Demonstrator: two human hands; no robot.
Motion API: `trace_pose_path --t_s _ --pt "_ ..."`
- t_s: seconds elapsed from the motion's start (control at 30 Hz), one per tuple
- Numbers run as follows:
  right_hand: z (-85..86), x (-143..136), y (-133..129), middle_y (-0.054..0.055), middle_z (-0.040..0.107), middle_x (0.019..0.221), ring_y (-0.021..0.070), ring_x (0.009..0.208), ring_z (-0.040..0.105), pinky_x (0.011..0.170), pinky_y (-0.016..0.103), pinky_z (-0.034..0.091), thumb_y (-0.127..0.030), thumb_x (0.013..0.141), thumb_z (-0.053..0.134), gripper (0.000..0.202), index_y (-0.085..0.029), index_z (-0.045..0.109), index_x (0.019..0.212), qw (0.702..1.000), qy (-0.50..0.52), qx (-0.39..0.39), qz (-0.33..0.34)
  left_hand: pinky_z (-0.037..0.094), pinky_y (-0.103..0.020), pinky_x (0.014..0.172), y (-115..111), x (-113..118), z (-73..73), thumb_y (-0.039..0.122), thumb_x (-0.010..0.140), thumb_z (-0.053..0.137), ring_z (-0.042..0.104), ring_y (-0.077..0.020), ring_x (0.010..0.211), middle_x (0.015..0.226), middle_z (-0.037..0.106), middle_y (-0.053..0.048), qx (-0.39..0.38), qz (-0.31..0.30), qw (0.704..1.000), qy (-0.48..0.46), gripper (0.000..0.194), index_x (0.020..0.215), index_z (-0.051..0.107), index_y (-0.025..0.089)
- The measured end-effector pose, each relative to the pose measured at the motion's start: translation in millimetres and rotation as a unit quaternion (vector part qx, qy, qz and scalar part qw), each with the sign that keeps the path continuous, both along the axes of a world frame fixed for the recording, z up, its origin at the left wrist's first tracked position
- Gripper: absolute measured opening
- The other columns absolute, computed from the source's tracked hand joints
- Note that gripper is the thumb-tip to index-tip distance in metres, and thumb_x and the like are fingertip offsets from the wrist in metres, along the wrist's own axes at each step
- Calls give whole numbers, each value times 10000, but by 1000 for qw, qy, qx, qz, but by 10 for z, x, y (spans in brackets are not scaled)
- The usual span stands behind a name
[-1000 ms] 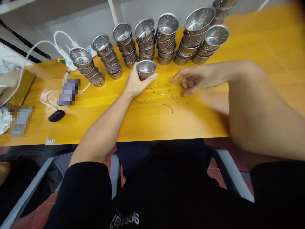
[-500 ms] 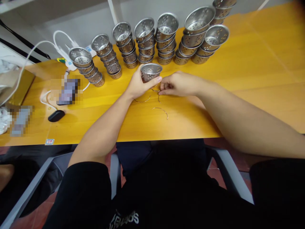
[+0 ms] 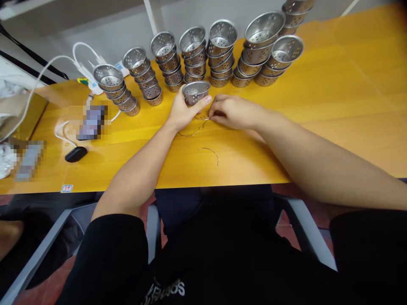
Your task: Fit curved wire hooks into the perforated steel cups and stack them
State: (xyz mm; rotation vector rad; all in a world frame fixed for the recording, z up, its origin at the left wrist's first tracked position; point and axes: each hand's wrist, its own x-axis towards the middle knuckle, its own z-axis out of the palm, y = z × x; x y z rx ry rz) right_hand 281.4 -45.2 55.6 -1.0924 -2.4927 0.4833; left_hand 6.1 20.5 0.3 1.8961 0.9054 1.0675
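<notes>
Nearest: black shirt (image 3: 197,262) of the seated person, pale lettering on the chest; grey chair arms (image 3: 310,228), one at each side, below the near edge of the tabletop (image 3: 359,97). At the near edge, toward the left corner: one small label (image 3: 66,189), red marking on white, blue border. Left part of the tabletop: black case (image 3: 76,154), rounded, with a pixelated slab (image 3: 30,161) to its left and a pixelated phone-like item (image 3: 93,123) just beyond it. Inward from the middle of the near edge: one curved wire (image 3: 214,152), thin, copper-toned, lying apart from the others. Middle of the tabletop: second wire (image 3: 189,136), also curved, just beside the left wrist; then a wire cluster (image 3: 205,119), thin pieces crossing one another, between the two hands. Right hand (image 3: 233,111): fingers bent and drawn together, tips at the right end of the cluster; whether they pinch any piece, cannot tell. Left hand (image 3: 182,112): grasping one metal cup (image 3: 193,96), wrapped around its left side, thumb across the near side; cup perforated, mouth upward, short of the far edge. Along the far edge, from the left part to right of the middle: eight cup stacks (image 3: 195,59), perforated metal, mouths upward, several leaning. Beyond the far edge: grey wall (image 3: 127,27).
</notes>
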Motion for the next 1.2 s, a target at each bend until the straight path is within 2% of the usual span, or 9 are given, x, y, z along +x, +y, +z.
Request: trace_pose_path --t_s 0.17,0.33,0.47,0.57,0.67,0.8,0.9,1.03,1.2 --pt "52 -57 -49 190 808 1272 392 1089 772 1021 516 613 -308 1158 677 153 -246 816 1139 999 -41 18 -5 620 -684 1483 72 -25 -5 1183 930 768 796 -387 1588 1588 819 -165 62 18 997 33 1180 1698 642 296" --pt "33 -6 -1 188 820 1255 390 1062 757 1008 516 600 -350 1166 703 136 -255 796 1193 999 -27 22 2 595 -656 1500 44 12 64 1247 862 732 819 -370 1523 1585 787 -140 103 58 992 42 1288 1779 580 355" --pt "26 67 58 190 833 1268 415 1101 762 1014 527 579 -419 1164 761 159 -270 793 1207 1000 -17 14 -10 558 -637 1535 29 -2 102 1234 936 642 797 -374 1590 1667 751 -143 135 67 987 64 1304 1904 444 384" --pt "56 123 60 177 841 1255 405 1074 758 988 518 560 -445 1158 780 175 -280 801 1211 1000 -11 12 -3 535 -627 1556 117 -52 24 1183 961 711 761 -386 1656 1728 721 -159 148 61 985 61 1283 1919 421 382" --pt "77 153 54 162 841 1208 381 1013 746 944 496 541 -439 1138 803 168 -276 782 1175 1000 -4 19 9 551 -646 1539 276 -90 -131 1133 947 821 748 -401 1679 1730 711 -157 162 41 985 27 1270 1891 447 370" --pt "70 148 56 135 826 1127 349 970 723 895 461 521 -415 1114 834 165 -276 744 1109 999 3 33 25 646 -607 1434 482 -86 -332 1141 883 891 844 -351 1508 1595 771 -103 181 16 983 -20 1250 1791 525 364" --pt "64 134 52 127 813 1088 339 957 720 890 453 524 -387 1091 836 155 -270 734 1085 999 4 36 33 658 -601 1418 578 -67 -429 1122 898 902 853 -344 1509 1586 777 -94 193 -16 981 -33 1211 1772 539 366" --pt "61 129 46 139 822 1131 343 970 738 903 462 556 -397 1101 809 147 -260 763 1125 998 12 56 24 646 -625 1443 596 -64 -457 1119 913 889 831 -372 1580 1661 762 -109 211 -36 976 -40 1235 1822 503 377" --pt "66 158 46 163 856 1198 386 1049 793 967 510 620 -479 1157 803 214 -265 800 1173 997 37 62 0 605 -629 1487 506 -95 -331 1094 938 888 780 -399 1664 1749 730 -143 203 -9 979 -14 1309 1939 403 405"
